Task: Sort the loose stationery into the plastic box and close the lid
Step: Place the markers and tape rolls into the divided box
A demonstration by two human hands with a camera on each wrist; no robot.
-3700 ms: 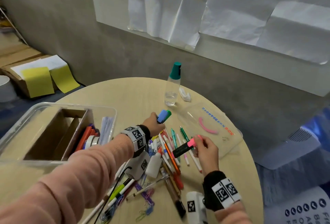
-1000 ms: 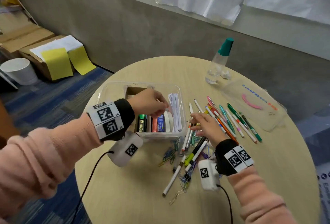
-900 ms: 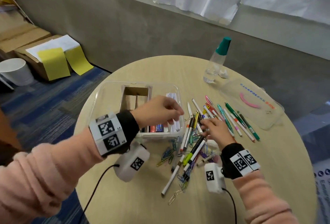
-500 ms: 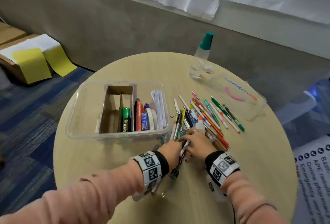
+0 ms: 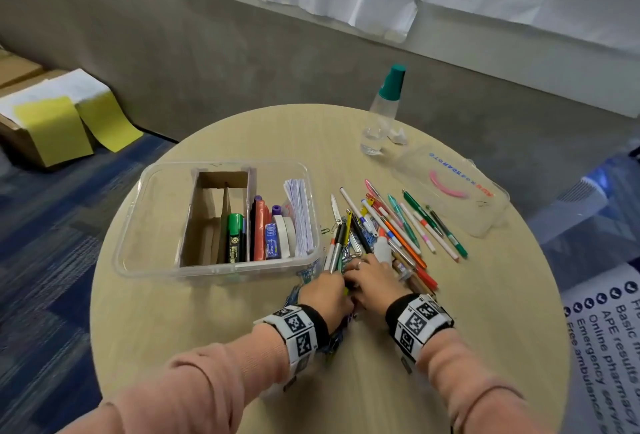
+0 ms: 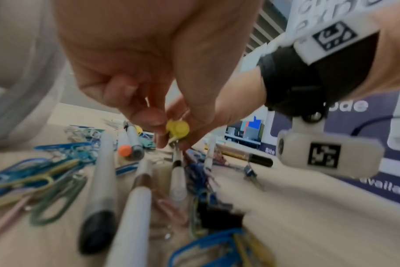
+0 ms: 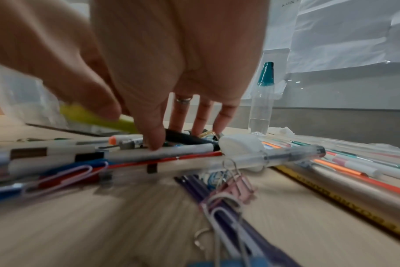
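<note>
A clear plastic box (image 5: 138,226) stands left of centre on the round table, holding markers, tape rolls and a paper stack beside a cardboard divider. Its clear lid (image 5: 450,191) lies upside down at the right. Between them lies a pile of pens (image 5: 391,229) mixed with paper clips (image 6: 46,180). Both hands meet at the pile's near end. My left hand (image 5: 341,286) pinches the yellow end of a marker (image 6: 177,129). My right hand (image 5: 353,278) holds that marker's yellow-green body (image 7: 96,117) between thumb and forefinger, its other fingers straight and touching the pens.
A spray bottle (image 5: 382,115) with a teal cap stands at the table's far edge, with a scrap of tissue beside it. A pink binder clip (image 7: 235,180) lies near my right wrist. A cardboard carton with yellow sheets (image 5: 52,122) sits on the floor at the left.
My left hand has left the box and come down to the near end of the pen pile. My right hand has drawn back to meet it there. The yellow marker is now held.
</note>
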